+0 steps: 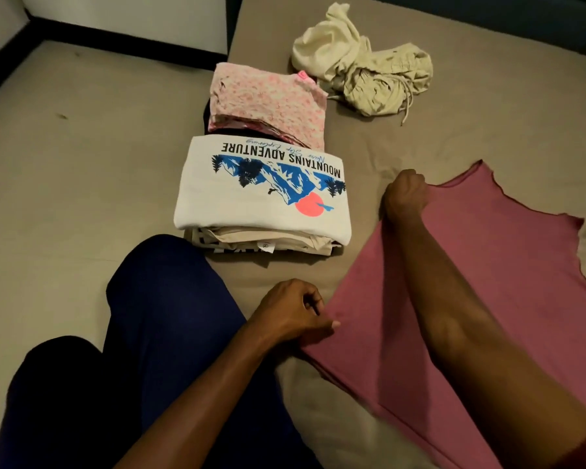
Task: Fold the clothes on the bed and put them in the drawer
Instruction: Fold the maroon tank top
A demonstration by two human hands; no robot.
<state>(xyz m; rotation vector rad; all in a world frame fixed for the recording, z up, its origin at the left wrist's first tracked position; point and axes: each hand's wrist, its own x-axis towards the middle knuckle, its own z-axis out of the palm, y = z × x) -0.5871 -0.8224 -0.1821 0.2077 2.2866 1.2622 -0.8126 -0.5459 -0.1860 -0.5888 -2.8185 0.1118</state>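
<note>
The bed (82,164) is my work surface, its taupe sheet giving me flat room to fold on. The pink top (487,282) lies spread in front of me on my right so I can square its edges. Just left of it I keep the finished clothes stacked tidily for carrying to the drawer, which isn't in view: the white mountain T-shirt (261,198) sits on top of a folded pile, and the pink floral garment (268,106) crowns another pile right behind it. The cream clothes (362,72) wait crumpled farther back, not yet folded. My right hand (403,194) is curled around the far edge of the pink top, and my left hand (295,313) pinches its near corner, so the side can fold over evenly.
</note>
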